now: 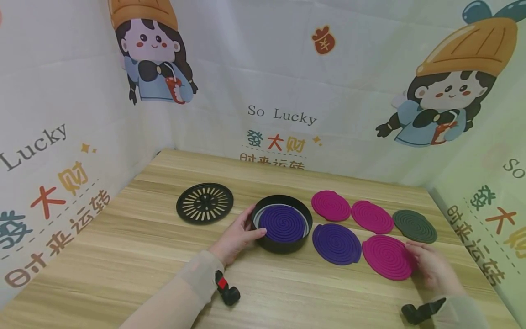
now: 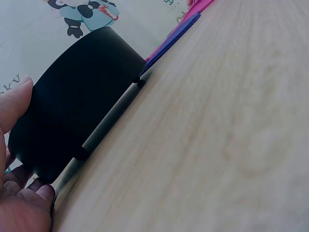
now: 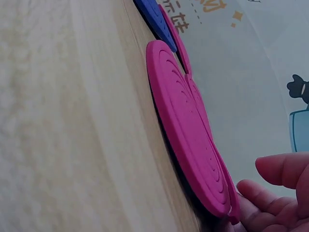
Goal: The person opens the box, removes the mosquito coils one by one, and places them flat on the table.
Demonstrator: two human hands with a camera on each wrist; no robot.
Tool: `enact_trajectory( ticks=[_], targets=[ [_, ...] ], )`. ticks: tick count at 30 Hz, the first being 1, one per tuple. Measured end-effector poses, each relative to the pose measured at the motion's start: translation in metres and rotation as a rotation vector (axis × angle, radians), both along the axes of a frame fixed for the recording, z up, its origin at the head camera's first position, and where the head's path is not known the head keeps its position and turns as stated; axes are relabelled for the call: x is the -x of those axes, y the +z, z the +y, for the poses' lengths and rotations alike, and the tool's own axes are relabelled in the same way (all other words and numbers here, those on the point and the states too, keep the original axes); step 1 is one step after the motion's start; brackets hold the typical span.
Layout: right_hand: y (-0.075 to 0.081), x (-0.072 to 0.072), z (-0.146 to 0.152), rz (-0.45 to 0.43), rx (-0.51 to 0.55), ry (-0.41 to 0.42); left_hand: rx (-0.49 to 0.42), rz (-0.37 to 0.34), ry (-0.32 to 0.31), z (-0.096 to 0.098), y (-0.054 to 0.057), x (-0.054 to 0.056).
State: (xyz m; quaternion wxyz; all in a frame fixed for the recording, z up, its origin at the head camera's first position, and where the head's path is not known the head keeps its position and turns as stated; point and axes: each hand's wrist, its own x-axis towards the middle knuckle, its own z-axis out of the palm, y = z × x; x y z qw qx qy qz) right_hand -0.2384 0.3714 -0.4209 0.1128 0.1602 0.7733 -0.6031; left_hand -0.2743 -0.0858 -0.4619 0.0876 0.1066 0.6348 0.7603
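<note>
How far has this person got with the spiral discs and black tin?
Apparently done: a purple disc lies in the black tin. In hand: the left hand holds the tin's side while the right hand touches the edge of the near pink disc. Likely left: that disc, the second purple disc, two far pink discs and the dark green disc, all outside the tin, plus perhaps the slotted lid, lying apart.

layout of items on tabletop (image 1: 255,292)
disc (image 1: 205,199) at left; pan (image 1: 283,248) to its right, one coil (image 1: 283,221) inside. right of the pan, five loose coils (image 1: 388,257) in two rows: three behind, two before. cloth (image 1: 238,68) hangs behind the tabletop and along both sides.
</note>
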Motion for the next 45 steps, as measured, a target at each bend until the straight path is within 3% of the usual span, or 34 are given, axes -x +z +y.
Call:
enact_trajectory(
  ticks=[14,21,31,37,45],
  targets=[
    [0.0,0.0,0.007,0.05,-0.12,0.025,0.008,-0.009,-0.008,-0.001,0.001,0.0],
    [0.015,0.001,-0.003,0.088,-0.141,0.04,0.003,-0.011,-0.008,0.0,0.0,0.0],
    [0.041,0.02,-0.056,0.217,-0.021,0.029,-0.006,-0.01,-0.008,-0.001,-0.001,0.001],
    [0.056,0.036,-0.1,0.266,0.051,0.112,-0.008,-0.009,-0.007,0.0,-0.001,0.001],
    [0.063,0.055,-0.158,0.298,0.1,0.148,-0.003,-0.008,-0.01,-0.001,-0.002,0.002]
  ],
)
